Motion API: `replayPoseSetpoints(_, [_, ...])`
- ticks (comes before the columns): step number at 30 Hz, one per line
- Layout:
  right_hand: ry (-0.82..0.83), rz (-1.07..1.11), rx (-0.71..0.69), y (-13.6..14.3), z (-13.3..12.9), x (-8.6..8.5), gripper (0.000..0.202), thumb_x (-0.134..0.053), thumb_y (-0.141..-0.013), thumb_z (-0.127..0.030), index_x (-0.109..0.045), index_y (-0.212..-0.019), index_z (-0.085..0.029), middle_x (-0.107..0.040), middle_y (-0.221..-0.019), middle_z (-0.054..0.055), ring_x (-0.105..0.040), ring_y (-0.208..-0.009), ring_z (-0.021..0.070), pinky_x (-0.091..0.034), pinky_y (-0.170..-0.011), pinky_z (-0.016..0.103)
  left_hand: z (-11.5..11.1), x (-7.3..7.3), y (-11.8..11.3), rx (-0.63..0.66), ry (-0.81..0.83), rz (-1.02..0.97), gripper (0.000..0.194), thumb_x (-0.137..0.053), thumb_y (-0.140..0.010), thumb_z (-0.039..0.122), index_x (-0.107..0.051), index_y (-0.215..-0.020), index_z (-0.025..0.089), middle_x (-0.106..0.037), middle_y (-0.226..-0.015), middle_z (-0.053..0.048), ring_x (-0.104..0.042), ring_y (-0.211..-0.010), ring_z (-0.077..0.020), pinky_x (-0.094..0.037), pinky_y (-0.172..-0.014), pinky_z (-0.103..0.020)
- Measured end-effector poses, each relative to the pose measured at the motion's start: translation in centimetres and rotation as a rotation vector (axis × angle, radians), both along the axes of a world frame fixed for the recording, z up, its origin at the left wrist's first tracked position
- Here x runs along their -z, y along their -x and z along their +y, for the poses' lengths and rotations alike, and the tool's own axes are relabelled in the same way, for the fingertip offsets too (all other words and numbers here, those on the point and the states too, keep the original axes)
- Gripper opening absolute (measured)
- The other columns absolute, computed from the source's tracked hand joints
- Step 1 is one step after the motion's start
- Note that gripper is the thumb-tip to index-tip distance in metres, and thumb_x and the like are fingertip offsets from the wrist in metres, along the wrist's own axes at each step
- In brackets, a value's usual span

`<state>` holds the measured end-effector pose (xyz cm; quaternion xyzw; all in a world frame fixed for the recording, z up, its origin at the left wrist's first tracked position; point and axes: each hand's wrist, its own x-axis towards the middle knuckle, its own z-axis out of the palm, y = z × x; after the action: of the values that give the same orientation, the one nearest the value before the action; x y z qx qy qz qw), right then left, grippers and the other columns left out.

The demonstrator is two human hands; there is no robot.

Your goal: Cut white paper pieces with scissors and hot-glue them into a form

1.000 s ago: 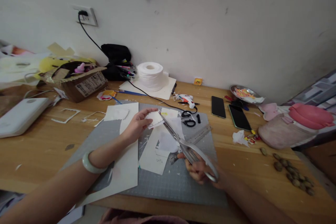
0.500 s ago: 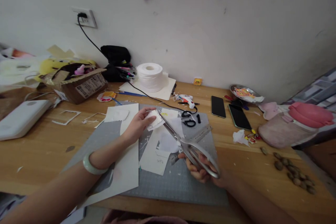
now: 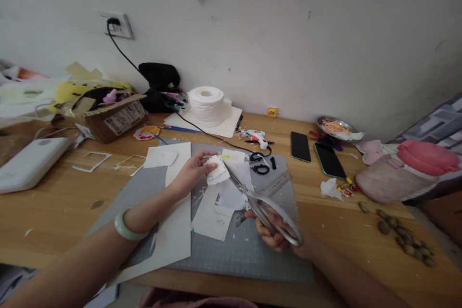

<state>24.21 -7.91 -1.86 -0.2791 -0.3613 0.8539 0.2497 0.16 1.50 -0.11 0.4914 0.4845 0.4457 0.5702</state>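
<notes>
A pale wall (image 3: 252, 43) rises behind a wooden tabletop (image 3: 57, 221) scattered with craft things, which I view from above through the head camera.

At the centre, I see the left hand (image 3: 193, 171) pinching a small white paper piece (image 3: 217, 172) marked with a dark wavy outline, thumb on top. The paper is held up off the surface, probably so its right edge is free to meet the blades. The right hand (image 3: 273, 232) is wrapped around the handles of large silver scissors (image 3: 257, 200), whose blades point up and left to that edge; I cannot tell how far apart they are.

Beneath both hands lies a grey cutting mat (image 3: 234, 262), likely there to protect the wood. A long white sheet (image 3: 178, 231) rests under the left forearm. Black-handled scissors (image 3: 260, 170) and a ruler (image 3: 273, 186) lie to the right, seemingly kept within reach.

Farther out, I find a glue gun (image 3: 258, 137), a tissue roll (image 3: 206, 109) standing on paper near the wall, two phones (image 3: 300, 147) at right, and a cardboard box (image 3: 124, 118) at left.
</notes>
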Motion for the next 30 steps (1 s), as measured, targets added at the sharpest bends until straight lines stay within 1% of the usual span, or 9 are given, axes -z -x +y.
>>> replayPoseSetpoints(7, [0.021,-0.008,0.004,-0.1,0.0,0.0,0.049,-0.066,-0.066,-0.051,-0.061,-0.104,-0.022,-0.039,-0.062,-0.006,-0.022,-0.040,0.0000,-0.013,-0.035,0.013,0.0,0.0,-0.1,-0.051,0.013,0.049,0.023,-0.057,-0.070,0.037,-0.052,-0.084,0.020,-0.052,-0.056,0.006,-0.047,-0.048,-0.0105,-0.033,-0.046,-0.020])
replayPoseSetpoints(13, [0.075,-0.029,0.035,-0.1,0.0,0.0,0.046,-0.069,-0.065,-0.048,-0.063,-0.101,-0.020,-0.041,-0.060,-0.006,-0.024,-0.040,-0.0003,-0.014,-0.034,0.013,0.2,0.3,0.1,-0.088,0.007,0.136,0.021,-0.056,-0.071,0.040,-0.050,-0.077,0.021,-0.041,-0.051,0.009,-0.037,-0.042,-0.0087,-0.025,-0.041,-0.020])
replayPoseSetpoints(16, [0.100,-0.037,0.033,-0.1,0.0,0.0,0.045,-0.070,-0.065,-0.046,-0.063,-0.102,-0.020,-0.041,-0.059,-0.006,-0.024,-0.039,-0.0003,-0.013,-0.034,0.013,0.2,0.6,0.3,-0.071,0.019,0.165,0.024,-0.054,-0.074,0.042,-0.052,-0.085,0.021,-0.041,-0.053,0.009,-0.035,-0.042,-0.0086,-0.023,-0.040,-0.020])
replayPoseSetpoints(20, [0.092,-0.041,0.034,-0.1,0.0,0.0,0.043,-0.069,-0.066,-0.045,-0.062,-0.100,-0.020,-0.040,-0.059,-0.007,-0.022,-0.039,-0.0001,-0.012,-0.034,0.013,0.0,0.7,0.5,0.034,0.092,0.135,0.035,-0.050,-0.077,0.047,-0.050,-0.101,0.021,-0.047,-0.059,0.007,-0.044,-0.048,-0.0102,-0.030,-0.042,-0.020])
replayPoseSetpoints(22, [0.095,-0.042,0.041,-0.1,0.0,0.0,0.044,-0.069,-0.066,-0.045,-0.062,-0.101,-0.020,-0.040,-0.059,-0.007,-0.023,-0.039,-0.0001,-0.012,-0.034,0.013,-0.1,0.6,0.5,0.118,0.153,0.096,0.048,-0.058,-0.073,0.042,-0.042,-0.114,0.022,-0.055,-0.068,0.004,-0.052,-0.053,-0.0123,-0.037,-0.046,-0.021])
replayPoseSetpoints(25, [0.108,-0.024,0.043,-0.1,0.1,-0.1,0.044,-0.069,-0.066,-0.044,-0.061,-0.101,-0.018,-0.041,-0.059,-0.007,-0.023,-0.038,-0.0007,-0.012,-0.033,0.012,-0.1,0.6,0.4,0.224,0.209,0.036,0.085,-0.073,-0.058,0.022,-0.024,-0.127,0.026,-0.061,-0.088,-0.001,-0.060,-0.067,-0.0163,-0.047,-0.058,-0.026])
replayPoseSetpoints(26, [0.109,-0.017,0.045,-0.1,0.1,-0.1,0.043,-0.069,-0.066,-0.044,-0.062,-0.099,-0.017,-0.041,-0.059,-0.007,-0.023,-0.038,-0.0010,-0.012,-0.033,0.012,-0.1,0.7,0.3,0.240,0.217,0.024,0.092,-0.074,-0.055,0.018,-0.020,-0.129,0.027,-0.061,-0.092,-0.001,-0.061,-0.069,-0.0170,-0.048,-0.060,-0.027])
replayPoseSetpoints(28, [0.107,-0.015,0.049,-0.1,0.0,-0.1,0.039,-0.069,-0.067,-0.043,-0.062,-0.096,-0.017,-0.041,-0.059,-0.007,-0.023,-0.038,-0.0013,-0.012,-0.034,0.012,-0.1,0.9,0.3,0.237,0.221,0.021,0.090,-0.073,-0.056,0.016,-0.020,-0.128,0.028,-0.060,-0.092,-0.002,-0.061,-0.067,-0.0159,-0.048,-0.058,-0.026])
replayPoseSetpoints(30, [0.101,-0.006,0.054,-0.1,0.0,0.1,0.037,-0.068,-0.068,-0.042,-0.062,-0.095,-0.017,-0.041,-0.059,-0.007,-0.023,-0.039,-0.0012,-0.013,-0.034,0.012,0.0,1.1,0.3,0.198,0.214,0.040,0.074,-0.069,-0.062,0.020,-0.027,-0.123,0.026,-0.059,-0.081,0.001,-0.057,-0.057,-0.0127,-0.044,-0.049,-0.022])
